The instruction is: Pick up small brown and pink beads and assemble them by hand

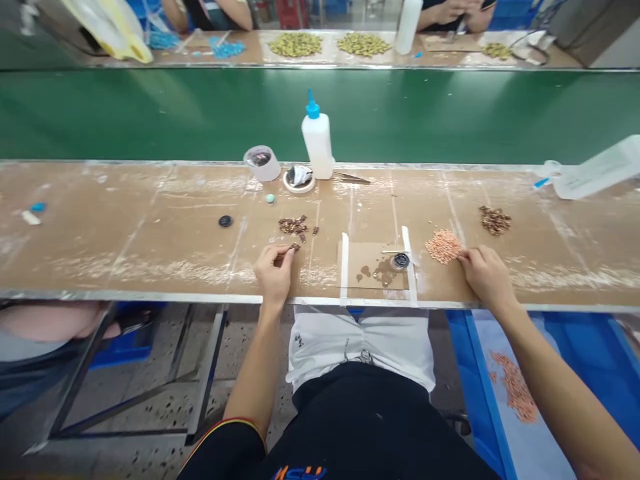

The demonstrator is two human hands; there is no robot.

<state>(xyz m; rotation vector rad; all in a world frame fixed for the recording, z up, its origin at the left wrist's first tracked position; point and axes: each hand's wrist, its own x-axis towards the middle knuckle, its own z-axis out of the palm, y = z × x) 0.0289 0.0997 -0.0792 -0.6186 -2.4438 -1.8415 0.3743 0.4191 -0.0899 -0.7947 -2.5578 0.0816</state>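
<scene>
Clock centred on the cardboard pad below my camera, twelve at the far side.

Pad: one, crossed by two white tape strips; on it, one small dark pot and one thin white stick.

Heaps, near bench: three. Brown pieces, near ten, a few lying loose; orange pieces, at three; bronze pieces, farther out, between two and three. Single pieces too small for me to count.

Bottles, near bench: two. Upright bottle with blue nozzle, at eleven; slanting bottle, just past two.

Sundries: one tub, at ten; one round white dish, between ten and eleven; one pair of tweezers, between eleven and twelve; one black disc, between nine and ten; one pale green ball, near ten.

Left hand: at nine, forearm rising from six-to-eight, thumb and forefinger pinching one brown piece.

Right hand: at three, forearm slanting in from four, fingers bent, tips at the orange heap's near edge; I cannot tell whether they grasp a piece.
</scene>
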